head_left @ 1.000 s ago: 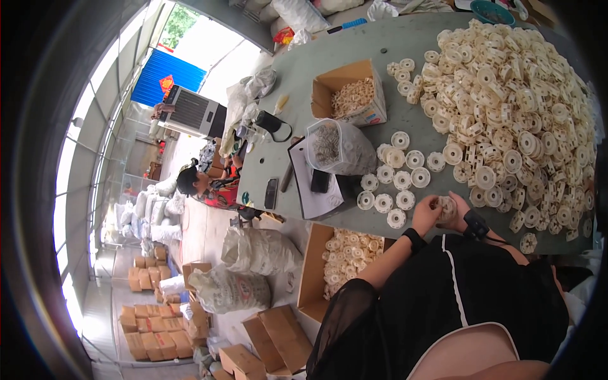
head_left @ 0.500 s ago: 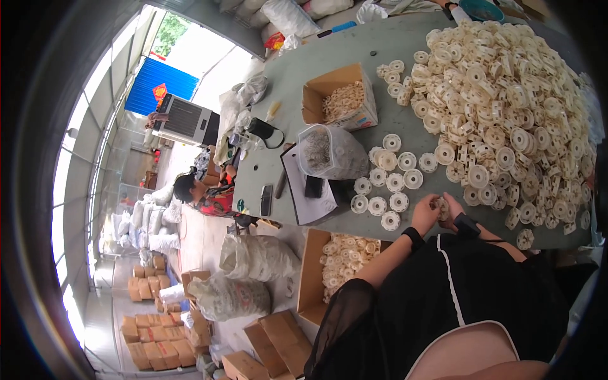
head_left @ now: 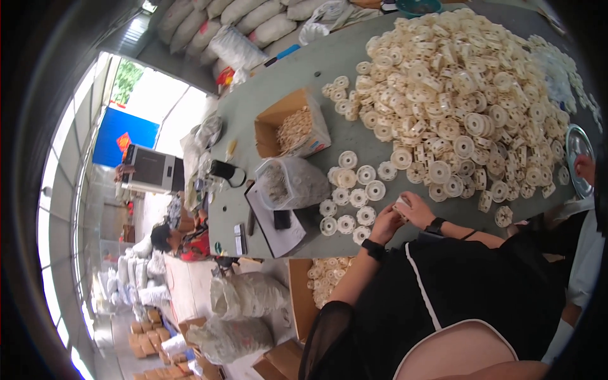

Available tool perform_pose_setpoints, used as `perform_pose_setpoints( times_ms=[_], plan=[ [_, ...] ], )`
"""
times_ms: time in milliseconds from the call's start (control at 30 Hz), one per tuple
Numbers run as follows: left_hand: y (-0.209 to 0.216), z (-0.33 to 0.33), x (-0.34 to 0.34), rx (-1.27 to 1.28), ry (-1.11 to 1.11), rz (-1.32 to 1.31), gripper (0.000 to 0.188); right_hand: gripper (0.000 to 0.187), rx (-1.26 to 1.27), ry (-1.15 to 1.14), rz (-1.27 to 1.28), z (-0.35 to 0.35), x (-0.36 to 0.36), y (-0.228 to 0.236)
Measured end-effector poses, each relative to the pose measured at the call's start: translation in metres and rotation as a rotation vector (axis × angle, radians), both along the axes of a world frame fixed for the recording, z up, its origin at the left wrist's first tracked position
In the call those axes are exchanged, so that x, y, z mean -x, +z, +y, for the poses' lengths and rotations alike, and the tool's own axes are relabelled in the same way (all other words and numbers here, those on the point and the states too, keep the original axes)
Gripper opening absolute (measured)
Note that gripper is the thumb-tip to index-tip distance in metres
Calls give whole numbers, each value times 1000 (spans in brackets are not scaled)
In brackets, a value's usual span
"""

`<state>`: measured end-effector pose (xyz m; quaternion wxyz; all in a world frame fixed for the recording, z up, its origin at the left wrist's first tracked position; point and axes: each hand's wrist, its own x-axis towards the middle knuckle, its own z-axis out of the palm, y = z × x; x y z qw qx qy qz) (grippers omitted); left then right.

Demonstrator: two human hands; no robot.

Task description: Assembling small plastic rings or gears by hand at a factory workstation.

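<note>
**Both hands pinched on one small cream part**

Here, at the frame's centre, the left hand (head_left: 384, 223) and right hand (head_left: 418, 209) meet, fingers closed together on a small cream plastic piece (head_left: 400, 204); its shape is mostly hidden by the fingers. Just left lie round, ribbed cream spools (head_left: 354, 196) in loose rows. A heaped pile of similar spools (head_left: 468, 95) fills the upper right. The grey-green table (head_left: 304, 76) shows bare room toward the upper left, beside an open cardboard box (head_left: 292, 130) and a clear plastic bag (head_left: 294, 183).
</note>
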<state>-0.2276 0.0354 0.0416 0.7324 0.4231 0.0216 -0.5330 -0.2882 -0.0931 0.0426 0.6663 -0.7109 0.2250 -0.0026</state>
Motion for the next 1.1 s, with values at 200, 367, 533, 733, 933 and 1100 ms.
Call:
perform_pose_setpoints(
  times_ms=[200,367,533,733,933,1100],
  plan=[
    [8,2,2,124,-71,100,27,41,326,14,-209,-12,6,21],
    [23,-3,2,233,-94,219,33,41,146,22,-285,-16,10,14],
    [-4,2,-1,230,-202,234,37,41,458,195,-503,-18,5,51],
    [19,-10,1,178,-227,311,39,35,-78,71,-408,-13,4,32],
    [7,-15,-5,218,-92,266,34,35,-1208,-303,-344,-13,-20,-39],
    [8,3,-30,-199,329,-236,20,38,-1438,-441,-164,-28,-17,-19]
  ],
)
